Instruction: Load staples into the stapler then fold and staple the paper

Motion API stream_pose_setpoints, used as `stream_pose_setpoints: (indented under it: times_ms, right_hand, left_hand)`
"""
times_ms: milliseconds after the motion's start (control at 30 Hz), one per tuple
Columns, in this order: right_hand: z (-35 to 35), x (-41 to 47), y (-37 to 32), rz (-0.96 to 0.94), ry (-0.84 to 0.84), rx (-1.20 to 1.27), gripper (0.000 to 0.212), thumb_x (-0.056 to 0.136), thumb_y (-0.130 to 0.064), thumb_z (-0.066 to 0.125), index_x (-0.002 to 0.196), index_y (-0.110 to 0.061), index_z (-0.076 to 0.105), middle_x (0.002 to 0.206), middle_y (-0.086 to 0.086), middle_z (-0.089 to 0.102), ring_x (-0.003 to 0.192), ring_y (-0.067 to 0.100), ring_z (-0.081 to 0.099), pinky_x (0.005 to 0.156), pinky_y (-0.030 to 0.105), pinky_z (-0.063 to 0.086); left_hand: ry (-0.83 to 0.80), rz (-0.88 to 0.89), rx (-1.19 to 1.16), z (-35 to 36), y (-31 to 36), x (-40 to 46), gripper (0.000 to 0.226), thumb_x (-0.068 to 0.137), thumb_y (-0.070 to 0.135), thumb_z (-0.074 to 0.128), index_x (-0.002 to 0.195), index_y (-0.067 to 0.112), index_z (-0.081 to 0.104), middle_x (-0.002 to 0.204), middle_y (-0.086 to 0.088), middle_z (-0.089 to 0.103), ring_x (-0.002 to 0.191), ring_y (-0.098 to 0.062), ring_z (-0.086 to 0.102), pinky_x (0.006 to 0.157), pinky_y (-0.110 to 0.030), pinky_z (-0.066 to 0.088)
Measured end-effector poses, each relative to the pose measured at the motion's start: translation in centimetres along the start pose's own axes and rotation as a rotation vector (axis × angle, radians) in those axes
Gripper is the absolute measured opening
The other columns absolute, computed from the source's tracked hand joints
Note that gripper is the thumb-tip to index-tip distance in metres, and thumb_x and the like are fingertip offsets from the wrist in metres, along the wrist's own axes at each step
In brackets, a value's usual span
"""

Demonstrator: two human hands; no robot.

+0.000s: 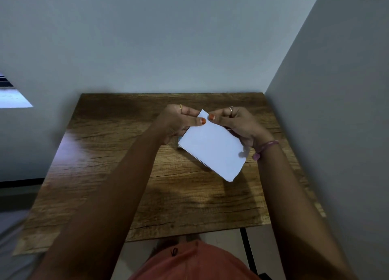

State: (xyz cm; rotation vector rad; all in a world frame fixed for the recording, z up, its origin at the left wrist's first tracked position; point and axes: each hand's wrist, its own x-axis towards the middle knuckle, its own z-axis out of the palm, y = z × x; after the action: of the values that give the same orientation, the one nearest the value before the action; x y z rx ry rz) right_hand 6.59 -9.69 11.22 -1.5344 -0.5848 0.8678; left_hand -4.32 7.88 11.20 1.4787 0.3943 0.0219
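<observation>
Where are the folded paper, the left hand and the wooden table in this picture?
folded paper (212, 147): head view, middle of its white face.
left hand (179, 121): head view, middle of the hand, thumb pinching the paper's top corner.
wooden table (105, 153): head view, bare top left of the arms.

Both arms stretched forward, forearms converging toward centre. Left hand (179, 122) raised, palm turned inward, thumb pressed on top face of paper (212, 147) near its far corner, fingers curled behind; ring on one finger. Right hand (235, 122) opposite, thumb tip pinching same corner, fingers curled under far edge; ring on one finger, pink band at wrist. Thumb tips nearly meet. Orange polish on both thumbnails.
</observation>
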Motion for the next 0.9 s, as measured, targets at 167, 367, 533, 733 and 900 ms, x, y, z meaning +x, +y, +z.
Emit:
stream_pose_setpoints:
  times_ms: [167,367,533,733,900]
  right_hand:
    - [1.0,0.1,0.5,-0.014,0.078,0.027,0.014,0.085,-0.011,0.068,0.096,-0.003,0.072,0.087,0.012,0.075,0.074,0.022,0.072,0.06,0.029,0.057]
    - [2.2,-0.1,0.4,-0.057,0.19,-0.06,0.012,0.09,-0.013,0.063,0.092,-0.005,0.071,0.077,0.003,0.074,0.065,0.013,0.07,0.054,0.023,0.053]
    - [2.7,-0.2,0.5,-0.048,0.227,-0.126,0.017,0.091,-0.017,0.062,0.099,-0.004,0.069,0.091,0.011,0.072,0.071,0.015,0.068,0.059,0.024,0.054]
    - [2.7,-0.1,0.8,-0.084,0.276,-0.147,0.012,0.091,-0.015,0.062,0.093,-0.007,0.07,0.087,0.01,0.071,0.074,0.015,0.066,0.067,0.028,0.053]
    - [2.9,0.0,0.6,-0.097,0.269,-0.134,0.013,0.09,-0.014,0.063,0.094,-0.005,0.071,0.085,0.008,0.072,0.071,0.009,0.067,0.063,0.022,0.054]
  left_hand:
    - [0.008,0.01,0.048,-0.2,-0.1,0.0,0.016,0.074,0.012,0.079,0.089,0.012,0.073,0.085,-0.006,0.076,0.079,-0.021,0.073,0.053,-0.023,0.055]
    - [0.062,0.016,0.084,-0.2,-0.1,0.3,0.017,0.071,0.015,0.081,0.085,0.013,0.073,0.083,-0.005,0.076,0.076,-0.02,0.073,0.057,-0.026,0.057]
    - [0.069,0.009,0.13,-0.3,0.0,0.4,0.014,0.072,0.017,0.081,0.083,0.014,0.073,0.082,-0.004,0.076,0.076,-0.02,0.073,0.058,-0.027,0.058]
    - [0.028,0.021,0.161,0.0,0.4,0.2,0.015,0.079,0.029,0.075,0.085,0.015,0.072,0.065,0.005,0.071,0.052,-0.004,0.063,0.041,-0.015,0.044]
    - [0.119,0.084,0.222,0.3,0.8,0.8,0.016,0.078,0.03,0.075,0.081,0.014,0.072,0.067,0.003,0.072,0.05,-0.001,0.06,0.041,-0.015,0.042]
